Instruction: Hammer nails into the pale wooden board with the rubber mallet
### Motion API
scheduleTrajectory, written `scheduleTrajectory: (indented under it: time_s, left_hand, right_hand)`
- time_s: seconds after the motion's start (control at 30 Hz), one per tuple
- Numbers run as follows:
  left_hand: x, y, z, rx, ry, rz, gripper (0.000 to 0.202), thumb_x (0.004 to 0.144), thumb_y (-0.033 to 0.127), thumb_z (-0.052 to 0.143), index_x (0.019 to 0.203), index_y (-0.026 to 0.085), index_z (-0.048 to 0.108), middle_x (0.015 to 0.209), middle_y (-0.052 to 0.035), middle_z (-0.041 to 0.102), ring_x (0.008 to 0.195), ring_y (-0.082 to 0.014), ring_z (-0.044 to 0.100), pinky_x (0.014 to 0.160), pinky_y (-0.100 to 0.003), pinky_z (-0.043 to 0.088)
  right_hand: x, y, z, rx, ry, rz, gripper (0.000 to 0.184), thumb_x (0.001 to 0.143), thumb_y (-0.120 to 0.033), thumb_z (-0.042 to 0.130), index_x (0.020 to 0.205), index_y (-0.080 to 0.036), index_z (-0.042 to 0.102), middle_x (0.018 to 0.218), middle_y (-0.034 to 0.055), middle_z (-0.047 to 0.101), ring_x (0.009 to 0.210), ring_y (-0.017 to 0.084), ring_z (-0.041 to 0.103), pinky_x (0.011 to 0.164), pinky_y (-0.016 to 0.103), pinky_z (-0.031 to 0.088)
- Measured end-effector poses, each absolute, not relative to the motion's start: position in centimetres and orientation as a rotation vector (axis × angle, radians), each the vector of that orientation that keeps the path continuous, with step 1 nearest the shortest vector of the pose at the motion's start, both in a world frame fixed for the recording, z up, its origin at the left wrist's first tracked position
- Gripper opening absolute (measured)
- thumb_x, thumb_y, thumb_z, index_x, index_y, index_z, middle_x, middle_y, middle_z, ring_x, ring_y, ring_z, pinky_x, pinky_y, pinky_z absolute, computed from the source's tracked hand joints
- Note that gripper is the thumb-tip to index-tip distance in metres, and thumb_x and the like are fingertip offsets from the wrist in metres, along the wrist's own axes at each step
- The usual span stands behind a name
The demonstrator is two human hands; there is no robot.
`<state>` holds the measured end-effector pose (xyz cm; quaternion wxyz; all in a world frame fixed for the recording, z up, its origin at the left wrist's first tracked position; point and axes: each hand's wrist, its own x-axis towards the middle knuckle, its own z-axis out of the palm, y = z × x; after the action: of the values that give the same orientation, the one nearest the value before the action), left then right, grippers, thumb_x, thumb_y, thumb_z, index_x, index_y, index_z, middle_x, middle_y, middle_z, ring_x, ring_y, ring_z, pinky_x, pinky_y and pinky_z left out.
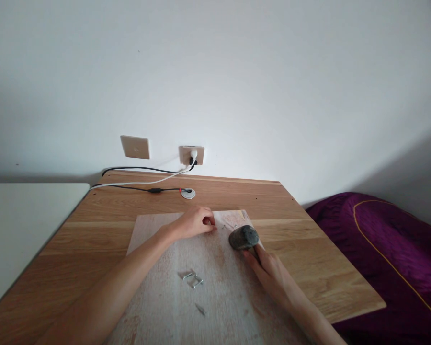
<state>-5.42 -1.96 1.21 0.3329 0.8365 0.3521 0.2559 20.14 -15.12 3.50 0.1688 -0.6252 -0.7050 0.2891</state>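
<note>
My right hand (267, 263) is wrapped round the short visible handle of a mallet with a dark, worn head (244, 237). The head is just above the right side of a pale, stained wooden board (158, 292). To its left, my left hand (197, 223) is low over the board, thumb and fingers pinched together. Whatever is between those fingertips is too small to make out. Small metal pieces (234, 225) are at the board's far right, between the hands and the edge. Nearer to me, several silver screws or nails (196, 280) lie loose, with a small pointed metal piece (200, 309) below them.
The board lies on a wooden table (290, 225) against a white wall (255, 96). Black and white cables (143, 183) run along its back to a wall socket (191, 155). A white surface (28, 230) adjoins on the left, purple fabric (391, 239) on the right.
</note>
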Motion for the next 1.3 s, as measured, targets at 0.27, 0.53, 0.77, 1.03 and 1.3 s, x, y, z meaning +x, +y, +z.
scheduleTrajectory:
  time_s: [0.27,0.53,0.77,1.03,1.3]
  left_hand:
    - [-5.27,-1.82,1.05,2.186,0.853,0.647,0.010,0.079,0.007,0.070,0.076,0.016,0.073,0.077,-0.0005,0.070,0.067,-0.0121,0.059,0.064,-0.022,0.040]
    - [-5.39,-1.91,1.02,2.177,0.873,0.657,0.004,0.077,0.014,0.075,0.079,0.016,0.074,0.073,0.0007,0.066,0.067,-0.0126,0.059,0.062,-0.023,0.039]
    - [-5.30,-1.71,0.54,2.198,0.930,0.648,0.011,0.075,0.019,0.080,0.072,0.016,0.070,0.072,0.0010,0.064,0.066,-0.0128,0.058,0.062,-0.023,0.038]
    - [-5.22,-1.83,0.64,2.190,0.934,0.648,0.012,0.076,0.017,0.079,0.070,0.015,0.069,0.070,0.0005,0.064,0.065,-0.0129,0.057,0.061,-0.023,0.036]
    - [-5.27,-1.86,0.76,2.261,0.904,0.623,0.013,0.075,0.006,0.070,0.067,0.015,0.065,0.068,0.0008,0.062,0.064,-0.0126,0.055,0.061,-0.024,0.033]
  right_hand:
    - [20.15,-15.11,3.43,-1.780,-2.002,0.818,0.035,0.104,-0.048,0.035,0.104,-0.023,0.060,0.099,0.0117,0.078,0.101,0.034,0.074,0.078,0.038,0.047]
    - [20.10,-15.05,3.43,-1.758,-1.995,0.803,0.036,0.103,-0.048,0.036,0.109,-0.022,0.061,0.099,0.0116,0.077,0.100,0.034,0.073,0.081,0.038,0.050]
    - [20.00,-15.13,3.53,-1.770,-1.980,0.773,0.036,0.102,-0.049,0.038,0.106,-0.023,0.063,0.099,0.0104,0.078,0.101,0.034,0.074,0.082,0.038,0.052]
    - [20.10,-15.13,3.53,-1.763,-2.009,0.789,0.037,0.104,-0.047,0.035,0.111,-0.022,0.061,0.100,0.0110,0.077,0.100,0.034,0.073,0.082,0.038,0.050]
    - [20.05,-15.06,3.60,-1.755,-1.970,0.837,0.036,0.103,-0.048,0.037,0.111,-0.022,0.060,0.105,0.0123,0.078,0.105,0.034,0.072,0.083,0.038,0.049]
